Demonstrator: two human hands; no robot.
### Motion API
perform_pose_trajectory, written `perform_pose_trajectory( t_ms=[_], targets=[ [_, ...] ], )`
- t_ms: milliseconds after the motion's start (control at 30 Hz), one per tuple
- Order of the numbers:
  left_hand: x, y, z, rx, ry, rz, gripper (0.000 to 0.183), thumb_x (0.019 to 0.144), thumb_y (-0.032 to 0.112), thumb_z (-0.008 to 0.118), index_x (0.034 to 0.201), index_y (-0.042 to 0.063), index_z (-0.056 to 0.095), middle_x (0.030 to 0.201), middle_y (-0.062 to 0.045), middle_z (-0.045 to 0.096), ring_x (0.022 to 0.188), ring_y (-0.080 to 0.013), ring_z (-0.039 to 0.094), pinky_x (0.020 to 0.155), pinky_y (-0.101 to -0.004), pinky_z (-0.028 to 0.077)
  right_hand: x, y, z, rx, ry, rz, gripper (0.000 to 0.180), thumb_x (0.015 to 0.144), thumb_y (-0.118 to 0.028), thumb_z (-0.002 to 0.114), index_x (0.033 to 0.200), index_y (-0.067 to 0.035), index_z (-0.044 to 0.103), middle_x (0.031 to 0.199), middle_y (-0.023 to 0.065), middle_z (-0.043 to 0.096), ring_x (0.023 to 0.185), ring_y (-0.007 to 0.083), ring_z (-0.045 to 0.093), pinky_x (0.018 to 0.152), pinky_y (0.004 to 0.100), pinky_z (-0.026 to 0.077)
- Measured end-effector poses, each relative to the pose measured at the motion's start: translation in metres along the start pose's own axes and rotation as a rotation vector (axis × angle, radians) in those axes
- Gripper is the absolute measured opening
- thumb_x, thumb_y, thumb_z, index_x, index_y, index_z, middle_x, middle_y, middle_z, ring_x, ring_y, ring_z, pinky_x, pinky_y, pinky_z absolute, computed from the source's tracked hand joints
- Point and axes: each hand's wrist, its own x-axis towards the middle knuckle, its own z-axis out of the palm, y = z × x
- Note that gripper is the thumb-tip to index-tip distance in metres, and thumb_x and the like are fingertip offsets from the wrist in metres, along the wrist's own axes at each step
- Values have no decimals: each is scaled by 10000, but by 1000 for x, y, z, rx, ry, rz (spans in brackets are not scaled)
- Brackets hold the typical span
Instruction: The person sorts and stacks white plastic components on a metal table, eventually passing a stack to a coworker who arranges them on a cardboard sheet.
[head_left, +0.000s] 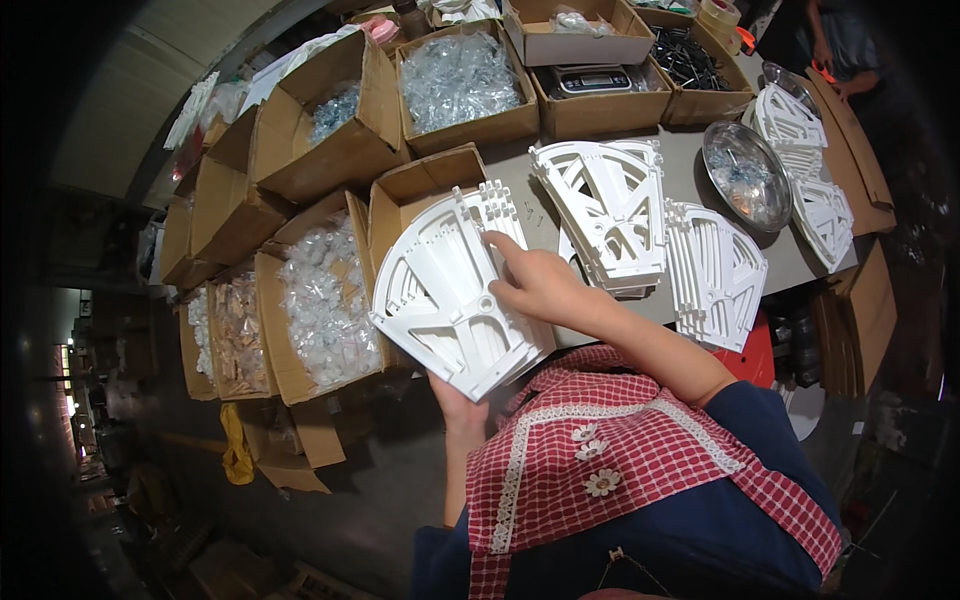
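Note:
A stack of white plastic fan-shaped frames (450, 292), with cut-out openings and notched edges, is held tilted in front of me. My left hand (459, 405) supports it from below at its lower corner; most of those fingers are hidden underneath. At the stack's right side, my right hand (544, 285) has its index finger extended onto the upper notched edge and its thumb near the round hole. Whether its other fingers grip anything is hidden. Just right of that hand, a second stack of similar white frames (607, 210) stands on the grey table (510, 161).
More white frames (716, 270) lie at the right beside a metal bowl (746, 176) of small bagged parts. Cardboard boxes of bagged parts, including a box of white pieces (322, 300), line the left and back. A digital scale (595, 79) sits in one box. Another person's hands (840, 75) show far right.

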Motion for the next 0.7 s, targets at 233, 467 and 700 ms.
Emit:
perform_pose_trajectory(
  t_ms=[233, 467, 700],
  targets=[
    [-15, 18, 18, -116, -22, 36, 676, 982, 512, 387, 1448, 32, 286, 1429, -124, 418, 1274, -281, 455, 1064, -418, 374, -17, 0, 3, -36, -54, 65, 490, 821, -195, 549, 1282, -82, 428, 678, 169, 618, 631, 354, 614, 590, 448, 478],
    [-14, 19, 18, 169, 138, -76, 506, 967, 208, 516, 1373, -53, 366, 1298, -168, 532, 1155, -276, 561, 980, -400, 458, 0, 72, -39, -625, 379, 79, 288, 824, -229, 604, 1035, -33, 593, 801, 151, 617, 753, 317, 616, 675, 422, 499],
    [-5, 15, 11, 160, 113, -102, 489, 960, 194, 520, 1355, -63, 389, 1283, -165, 543, 1139, -279, 569, 974, -392, 460, -20, 101, -84, -447, 413, 48, 240, 741, -272, 683, 714, -33, 687, 785, 140, 628, 780, 319, 601, 751, 411, 475]
  ],
)
